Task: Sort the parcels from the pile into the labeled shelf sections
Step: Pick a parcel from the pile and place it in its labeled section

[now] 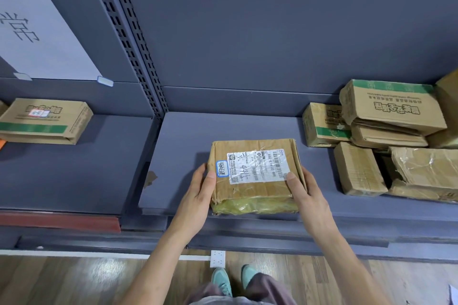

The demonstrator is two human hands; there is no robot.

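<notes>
Both hands [252, 195] clasp a taped parcel [255, 176] on the grey shelf [183, 156]

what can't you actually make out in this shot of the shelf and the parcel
Head view only:
- Fine print on the parcel label: too small and turned away.
- The parcel's underside: hidden against the shelf; I cannot tell if it rests there.
- Fingers of the left hand and right hand: behind the parcel's sides.
- White sign: cut off by the left edge.
- Pile of boxes: cut off by the right edge.
</notes>
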